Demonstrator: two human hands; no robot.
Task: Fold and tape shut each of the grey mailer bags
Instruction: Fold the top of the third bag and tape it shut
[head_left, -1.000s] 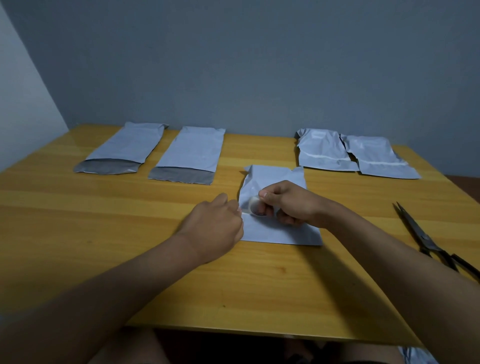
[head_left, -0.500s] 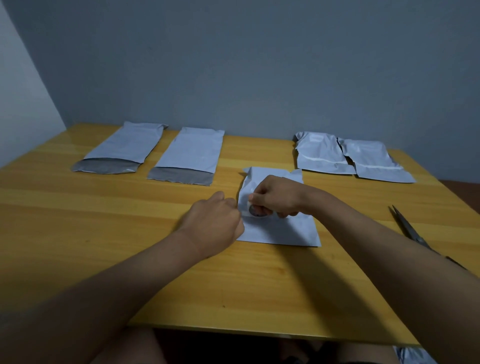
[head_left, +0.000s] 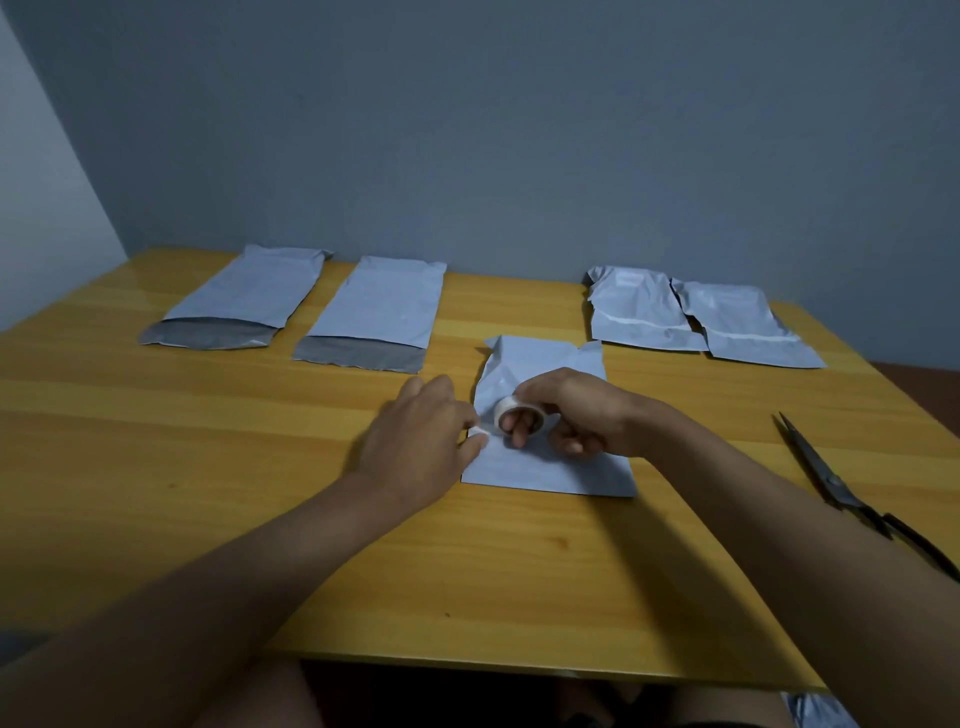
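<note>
Holding the small white tape roll (head_left: 521, 420) with fingers poked through its hole, the right hand (head_left: 576, 415) kept the roll just above the middle of the folded bag (head_left: 550, 457). The left hand (head_left: 423, 441) sat beside the bag's left edge and pinched the loose white end of the tape (head_left: 478, 434) between its fingers and thumb. It looked like the two hands were placed this way so the tape could be pulled out across the bag, from left to right, to hold the fold down. The folded bag lay flat on the table (head_left: 156, 467), near the middle and close to the person. Its long side ran away from the person toward the wall, and its crinkled end pointed to the far side. Two open bags (head_left: 249, 299) (head_left: 382, 306) waited at the far left of the table with their dark open mouths facing the person. They probably still needed folding and taping. Two done bags (head_left: 639, 312) (head_left: 748, 327) lay at the far right, touching each other, each with a white strip across it. They seemed to be kept apart from the others so the done pile and the waiting pile did not mix. Black scissors (head_left: 831, 478) rested on the right side of the table, well apart from the bag, likely ready for cutting the tape.
</note>
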